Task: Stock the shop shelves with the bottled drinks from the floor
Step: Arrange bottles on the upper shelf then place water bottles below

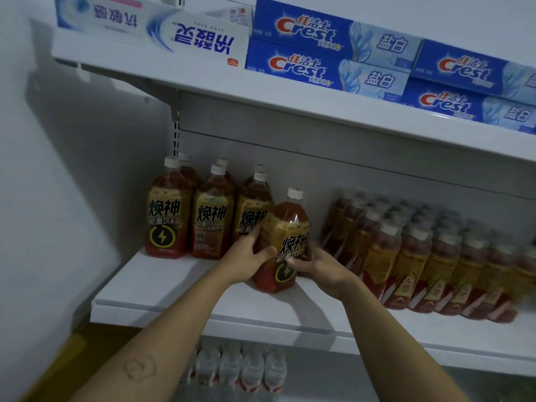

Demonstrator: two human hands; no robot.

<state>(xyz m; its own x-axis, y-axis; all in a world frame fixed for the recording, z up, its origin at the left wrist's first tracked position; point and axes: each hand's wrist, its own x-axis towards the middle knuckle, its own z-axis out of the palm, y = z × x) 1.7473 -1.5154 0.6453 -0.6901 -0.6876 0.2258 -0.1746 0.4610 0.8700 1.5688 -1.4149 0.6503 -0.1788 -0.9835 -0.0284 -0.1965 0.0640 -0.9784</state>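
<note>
Nearest, the left hand and right hand curl round the lower sides of a bottle, slightly tilted on the white shelf just right of a matching row. It holds a reddish-brown drink and has a white cap, a gold label and a black lightning badge; its base seems to rest on the shelf.

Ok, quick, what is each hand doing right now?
Left hand: holding the brown drink bottle by its left side.
Right hand: holding the same bottle by its right side.
</note>
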